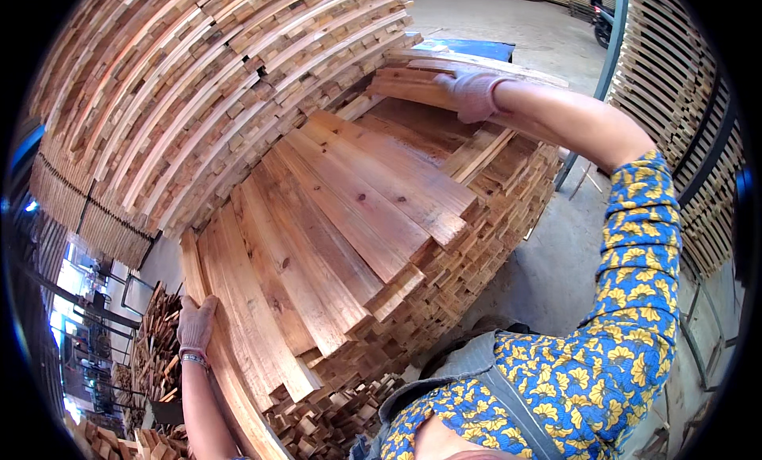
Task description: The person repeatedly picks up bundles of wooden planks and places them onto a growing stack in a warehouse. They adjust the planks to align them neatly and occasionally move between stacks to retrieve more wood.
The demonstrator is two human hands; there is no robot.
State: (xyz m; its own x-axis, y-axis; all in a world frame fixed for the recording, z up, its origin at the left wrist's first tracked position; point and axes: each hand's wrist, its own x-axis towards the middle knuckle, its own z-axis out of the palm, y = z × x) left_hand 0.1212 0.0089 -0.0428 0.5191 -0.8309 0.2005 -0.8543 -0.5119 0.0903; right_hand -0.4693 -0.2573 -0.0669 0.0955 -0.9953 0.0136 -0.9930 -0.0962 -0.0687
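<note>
**Two gloved hands on a tall stack of rough pale wooden planks**

The left hand (pixel 196 323), in a pale work glove, presses flat and open against the near end of the rough pale wooden plank stack (pixel 349 222). The right hand (pixel 470 93), gloved too, grips a thin plank bundle (pixel 413 83) at the far end. Judged best: lift both ends level. About eight top planks lie between the two grips; a taller plank wall (pixel 182 95) rises beyond.
</note>
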